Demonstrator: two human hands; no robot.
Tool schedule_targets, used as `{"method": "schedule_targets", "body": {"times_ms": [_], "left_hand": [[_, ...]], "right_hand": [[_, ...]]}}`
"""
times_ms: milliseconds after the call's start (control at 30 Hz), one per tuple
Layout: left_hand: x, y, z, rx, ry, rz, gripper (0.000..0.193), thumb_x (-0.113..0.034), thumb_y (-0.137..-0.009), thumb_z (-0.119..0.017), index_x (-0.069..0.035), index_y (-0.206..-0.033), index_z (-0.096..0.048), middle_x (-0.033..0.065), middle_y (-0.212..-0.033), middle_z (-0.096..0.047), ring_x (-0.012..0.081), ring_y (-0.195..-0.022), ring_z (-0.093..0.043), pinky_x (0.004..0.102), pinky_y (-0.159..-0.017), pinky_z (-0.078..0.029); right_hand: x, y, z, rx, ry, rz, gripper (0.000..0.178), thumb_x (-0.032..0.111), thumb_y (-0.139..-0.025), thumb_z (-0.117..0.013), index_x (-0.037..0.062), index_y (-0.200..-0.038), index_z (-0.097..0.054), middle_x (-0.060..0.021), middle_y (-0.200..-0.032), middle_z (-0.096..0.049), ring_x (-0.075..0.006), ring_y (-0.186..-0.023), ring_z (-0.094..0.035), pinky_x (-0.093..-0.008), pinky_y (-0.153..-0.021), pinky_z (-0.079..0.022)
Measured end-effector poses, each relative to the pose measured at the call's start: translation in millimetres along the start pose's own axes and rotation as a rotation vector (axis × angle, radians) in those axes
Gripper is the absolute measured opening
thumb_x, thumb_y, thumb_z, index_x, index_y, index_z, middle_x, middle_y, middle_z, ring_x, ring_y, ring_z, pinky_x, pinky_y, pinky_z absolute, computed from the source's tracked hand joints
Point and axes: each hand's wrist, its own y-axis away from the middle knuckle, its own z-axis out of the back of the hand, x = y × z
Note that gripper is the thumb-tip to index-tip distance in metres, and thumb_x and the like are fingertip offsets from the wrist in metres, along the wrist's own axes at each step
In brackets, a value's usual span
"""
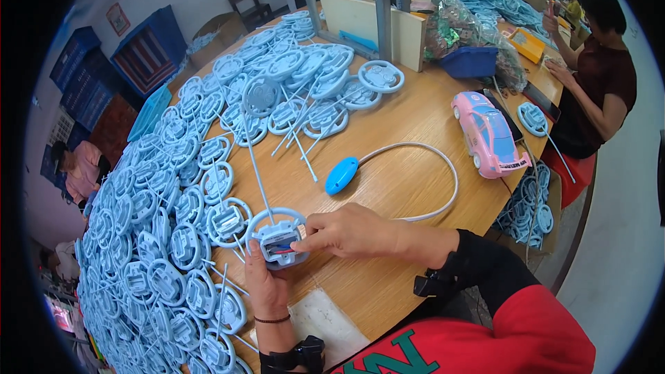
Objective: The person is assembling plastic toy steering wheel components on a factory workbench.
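Note:
My left hand (269,289) grips the lower edge of a light blue toy steering wheel (280,257), its back turned up. An open rectangular compartment shows in its hub, with something blue and red inside. A long thin stem rises from the far side of the wheel. From the right, my right hand (355,232) reaches in with its fingers curled together, the tips at the compartment's right edge. What those fingertips pinch, if anything, is too small to make out. Just beyond lies a blue oval piece (341,176) on a white cable (454,170).
Many similar steering wheels (166,277) are heaped along the left and far side. A pink toy car (485,131) stands at right, near a dark blue bin (471,62). Metal posts (382,14) rise at the back. Another person (599,76) sits at the right.

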Motion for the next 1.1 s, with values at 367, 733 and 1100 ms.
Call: {"method": "schedule_targets", "body": {"times_ms": [367,733,1100], "left_hand": [[-0.7,0.3,0.5,-0.040,0.011,0.031,0.034,-0.031,-0.094,-0.045,-0.005,-0.115,-0.050,0.0102,-0.108,-0.060,0.0211,-0.096,-0.060,0.0364,-0.081,-0.052],[-6.6,-23.5,25.1,-0.164,0.105,-0.070,0.025,-0.020,-0.093,-0.050,-0.005,-0.112,-0.054,0.0067,-0.109,-0.060,0.0178,-0.097,-0.059,0.0335,-0.084,-0.049],[-159.3,-197.1,12.5,0.003,0.176,-0.247,0.077,-0.050,-0.086,-0.052,-0.001,-0.135,-0.019,0.0247,-0.123,-0.047,0.0343,-0.114,-0.048,0.0433,-0.098,-0.041]], "right_hand": [[-4.5,-1.1,-5.7,0.006,0.029,-0.020,0.044,0.006,-0.072,-0.061,0.0277,-0.110,-0.061,-0.0015,-0.087,-0.058,-0.0213,-0.072,-0.061,-0.0328,-0.054,-0.049],[-3.5,-1.4,3.2,0.023,0.028,-0.086,0.030,0.011,-0.078,-0.055,0.0252,-0.103,-0.064,-0.0043,-0.084,-0.056,-0.0264,-0.065,-0.059,-0.0370,-0.055,-0.049],[-8.4,3.4,-0.7,0.214,0.121,-0.142,0.026,0.013,-0.082,-0.049,0.0171,-0.103,-0.063,-0.0128,-0.082,-0.054,-0.0310,-0.068,-0.061,-0.0410,-0.057,-0.050]]}}
